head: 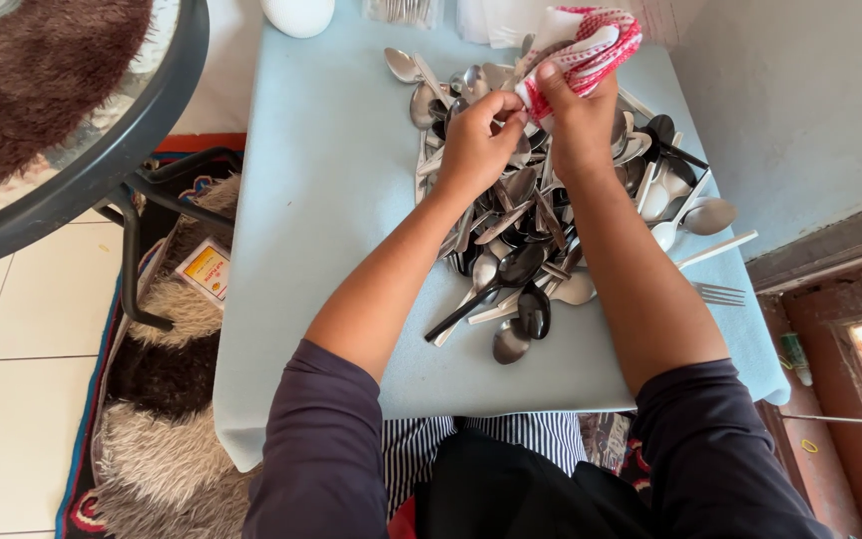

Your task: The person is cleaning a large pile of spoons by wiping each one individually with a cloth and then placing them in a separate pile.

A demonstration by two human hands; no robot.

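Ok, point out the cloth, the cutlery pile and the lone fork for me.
cloth (591,45), head view, on its red-and-white folds above the right hand.
cutlery pile (531,215), head view, middle of the heap.
fork (720,293), head view, on its tines.

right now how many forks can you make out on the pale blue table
1: a silver metal fork lies alone at the pale blue table's right edge, apart from the heap of metal spoons. Others may be buried in the heap.

Two hands (476,145), one cloth (586,50), one cutlery pile (541,220), uncountable.
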